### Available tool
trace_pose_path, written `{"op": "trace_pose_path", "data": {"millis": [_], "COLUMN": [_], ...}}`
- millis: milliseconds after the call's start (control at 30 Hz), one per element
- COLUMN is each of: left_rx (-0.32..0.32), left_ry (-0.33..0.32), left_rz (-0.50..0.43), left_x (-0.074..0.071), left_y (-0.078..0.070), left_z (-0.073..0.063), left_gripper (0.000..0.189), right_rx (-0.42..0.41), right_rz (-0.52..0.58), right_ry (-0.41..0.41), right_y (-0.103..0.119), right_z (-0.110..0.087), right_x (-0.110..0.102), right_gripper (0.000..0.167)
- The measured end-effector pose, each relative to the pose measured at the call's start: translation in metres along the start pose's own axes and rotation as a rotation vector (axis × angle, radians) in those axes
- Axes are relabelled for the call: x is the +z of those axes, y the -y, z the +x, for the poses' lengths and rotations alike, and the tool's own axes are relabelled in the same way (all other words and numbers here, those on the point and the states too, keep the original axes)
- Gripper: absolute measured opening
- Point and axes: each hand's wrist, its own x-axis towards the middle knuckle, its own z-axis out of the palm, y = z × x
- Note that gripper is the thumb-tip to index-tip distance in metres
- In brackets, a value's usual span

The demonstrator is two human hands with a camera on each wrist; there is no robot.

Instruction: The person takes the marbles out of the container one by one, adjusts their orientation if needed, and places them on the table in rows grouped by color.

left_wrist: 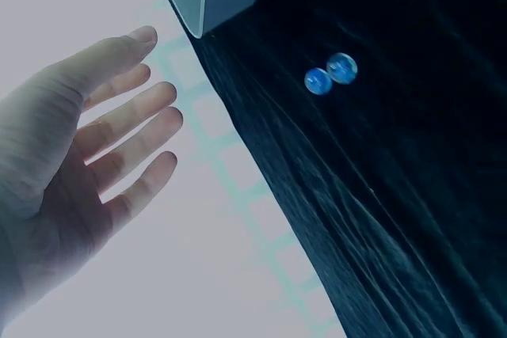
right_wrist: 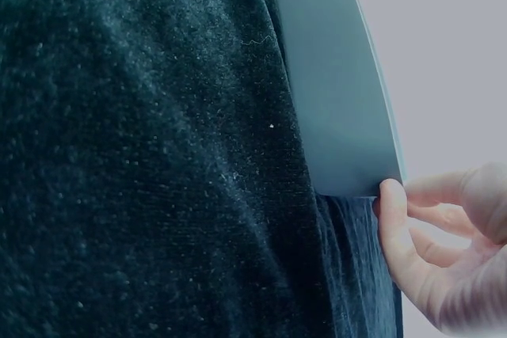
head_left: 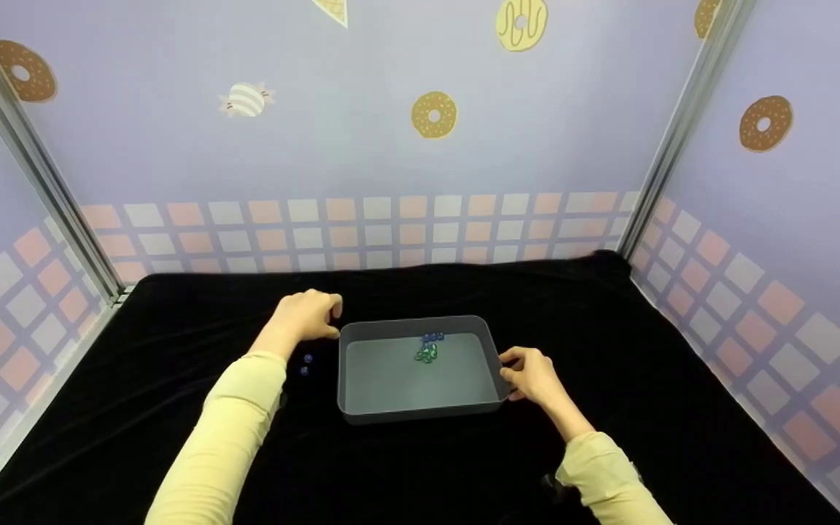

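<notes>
A shallow grey rectangular tray (head_left: 391, 379) lies on the black cloth, with several blue marbles (head_left: 433, 337) and green glass marbles (head_left: 427, 354) grouped inside it, right of its middle. At the tray's right side, my right hand (head_left: 533, 373) pinches the wall; the right wrist view has its thumb (right_wrist: 391, 203) at the tray's edge and the other fingers partly hidden behind. Close to the back left corner is my left hand (head_left: 308, 315), its fingers loosely bent and spread with nothing between them. Two blue marbles (left_wrist: 330, 74) lie on the cloth left of the tray, below this hand.
Black velvety cloth (head_left: 420, 474) with soft folds covers the table. Lilac walls (head_left: 362, 160) printed with sweets and tiles stand behind and on both sides, joined by metal posts (head_left: 682, 124) at the corners.
</notes>
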Motion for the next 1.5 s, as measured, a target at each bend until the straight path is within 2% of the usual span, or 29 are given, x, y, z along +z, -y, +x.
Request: {"op": "trace_pose_path", "data": {"millis": [233,467,767,1033,1233,1500], "left_rx": [-0.007,0.017,0.048,0.042,0.056,0.105], "left_ry": [0.006,0.001,0.004,0.002,0.018,0.012], "left_rz": [0.004,0.019,0.013,0.016,0.034,0.024], "left_x": [-0.004,-0.012,-0.012,-0.014,-0.009,0.006], "left_y": [-0.013,-0.032,-0.05,-0.064,-0.077,-0.093], "left_z": [0.012,0.027,0.039,0.051,0.061,0.065], "left_gripper": [0.032,0.032,0.031,0.029,0.03,0.029], "right_rx": [-0.004,-0.016,-0.017,-0.01,-0.004,-0.004], "right_rz": [-0.008,-0.015,-0.018,-0.016,-0.011,-0.003], "right_ry": [0.002,-0.004,-0.004,-0.003,0.004,-0.001], "right_y": [0.001,0.001,0.001,0.001,0.0,0.001], "right_z": [0.0,0.0,0.0,0.001,0.0,0.0], "right_x": [0.0,0.0,0.001,-0.001,-0.002,0.0], "right_gripper": [0.024,0.024,0.024,0.023,0.024,0.024]}}
